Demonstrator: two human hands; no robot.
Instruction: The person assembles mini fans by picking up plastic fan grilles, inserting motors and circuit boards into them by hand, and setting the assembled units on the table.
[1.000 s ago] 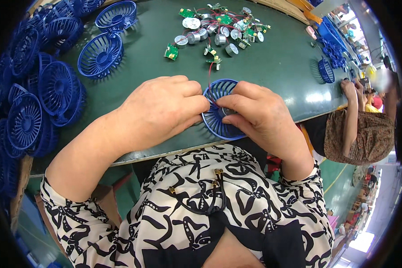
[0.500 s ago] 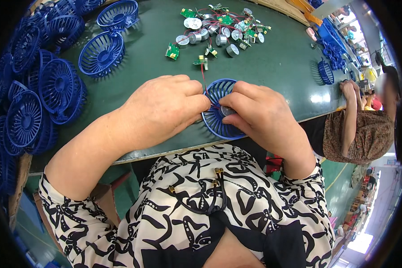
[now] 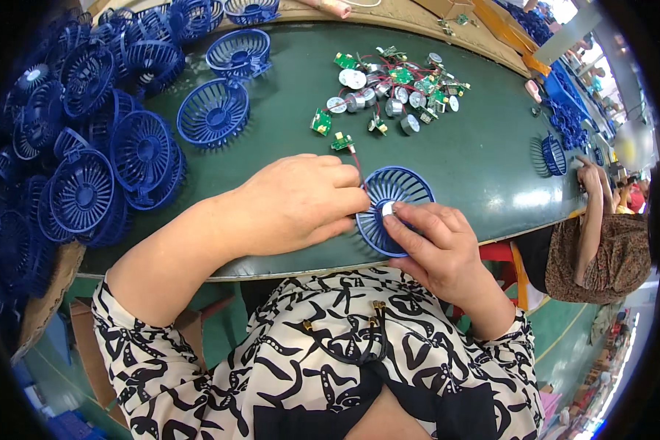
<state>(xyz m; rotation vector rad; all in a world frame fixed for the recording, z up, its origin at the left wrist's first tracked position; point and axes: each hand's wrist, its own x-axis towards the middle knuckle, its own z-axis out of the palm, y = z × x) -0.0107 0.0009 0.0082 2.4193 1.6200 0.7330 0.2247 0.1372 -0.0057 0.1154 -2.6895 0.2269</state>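
Green tabletop (image 3: 491, 169); blue heap (image 3: 84, 194) at left. One round basket (image 3: 411, 181) at the near edge, between the hands. Motor (image 3: 388, 209) over its middle, just right of the left fingertips, pinched by the nearer right hand (image 3: 440, 242). Left hand (image 3: 304, 198) curled at the left rim, grip hidden, can't tell. Wire (image 3: 356, 159) runs far to a board (image 3: 342, 141).

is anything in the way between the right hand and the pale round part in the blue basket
Nothing visible: the right hand already appears to touch the pale round part at the middle of the blue basket. The red wire lies off to the side, by the left hand.
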